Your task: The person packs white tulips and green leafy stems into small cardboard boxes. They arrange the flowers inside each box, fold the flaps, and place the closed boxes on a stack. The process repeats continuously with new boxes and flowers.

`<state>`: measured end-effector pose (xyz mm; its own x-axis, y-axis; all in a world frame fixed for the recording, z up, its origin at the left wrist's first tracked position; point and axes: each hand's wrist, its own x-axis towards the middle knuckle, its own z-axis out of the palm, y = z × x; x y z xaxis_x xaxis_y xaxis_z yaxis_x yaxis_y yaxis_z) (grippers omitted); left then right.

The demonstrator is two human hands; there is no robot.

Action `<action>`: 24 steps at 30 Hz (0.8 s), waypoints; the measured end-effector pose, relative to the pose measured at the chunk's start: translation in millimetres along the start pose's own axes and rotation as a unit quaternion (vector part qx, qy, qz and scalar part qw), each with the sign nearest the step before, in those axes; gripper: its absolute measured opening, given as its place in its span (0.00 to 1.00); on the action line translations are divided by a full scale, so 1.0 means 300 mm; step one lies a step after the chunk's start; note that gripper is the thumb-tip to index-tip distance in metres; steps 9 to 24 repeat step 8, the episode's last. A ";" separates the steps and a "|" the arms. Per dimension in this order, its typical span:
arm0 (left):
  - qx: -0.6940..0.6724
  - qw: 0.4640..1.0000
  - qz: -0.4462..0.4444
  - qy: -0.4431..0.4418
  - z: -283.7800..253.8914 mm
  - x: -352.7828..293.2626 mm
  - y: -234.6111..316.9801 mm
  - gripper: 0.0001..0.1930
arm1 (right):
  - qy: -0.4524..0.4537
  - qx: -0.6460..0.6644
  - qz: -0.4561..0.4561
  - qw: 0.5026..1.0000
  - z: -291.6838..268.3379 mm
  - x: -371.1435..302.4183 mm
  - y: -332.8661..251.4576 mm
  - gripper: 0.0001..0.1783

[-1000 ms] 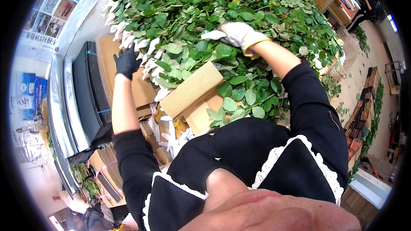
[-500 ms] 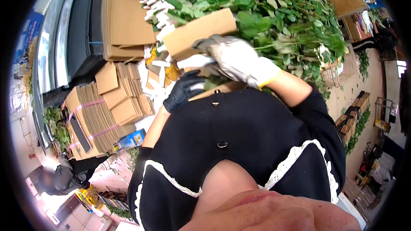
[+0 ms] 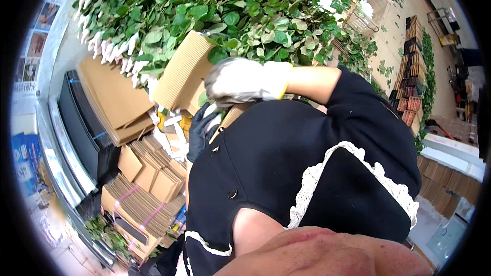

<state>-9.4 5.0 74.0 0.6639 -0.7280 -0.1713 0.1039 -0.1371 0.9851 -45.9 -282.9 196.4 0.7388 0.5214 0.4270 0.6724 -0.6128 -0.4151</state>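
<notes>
My left hand (image 3: 198, 134), in a black glove, is in front of my chest with its fingers bent round a white-wrapped end (image 3: 215, 118). Just to the right and farther out, my right hand (image 3: 238, 79) wears a white and grey work glove. Its fingers are curled, and whatever they hold is hidden beneath them. A bent piece of corrugated cardboard (image 3: 183, 69) stands up beside both hands, with a few green leaves (image 3: 203, 97) low inside its fold. Beyond the hands lies a large heap of leafy stems (image 3: 245, 7), their white-wrapped ends (image 3: 110, 50) pointing left.
Flat cardboard sheets (image 3: 115, 94) and black sheets (image 3: 79, 125) lean at the left. Bundled cardboard pieces (image 3: 135, 202) are stacked below them, near loose white strips (image 3: 179, 133) and a yellow item (image 3: 161, 120). At right, stacked crates (image 3: 409, 71) stand on the floor.
The view has turned, so the surroundings are shifted and tilted. My right hand has curled in closer to the left hand, and the cardboard now stands more upright.
</notes>
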 end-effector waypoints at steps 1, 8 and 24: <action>0.007 0.999 0.041 0.015 0.011 -0.025 -0.007 0.16 | 0.079 0.087 0.031 0.993 -0.050 -0.019 -0.015 0.14; 0.124 0.970 0.208 -0.005 -0.017 0.019 -0.117 0.18 | -0.080 -0.328 0.285 0.897 -0.128 -0.233 0.100 0.38; 0.124 0.970 0.208 -0.005 -0.017 0.019 -0.117 0.18 | -0.080 -0.328 0.285 0.897 -0.128 -0.233 0.100 0.38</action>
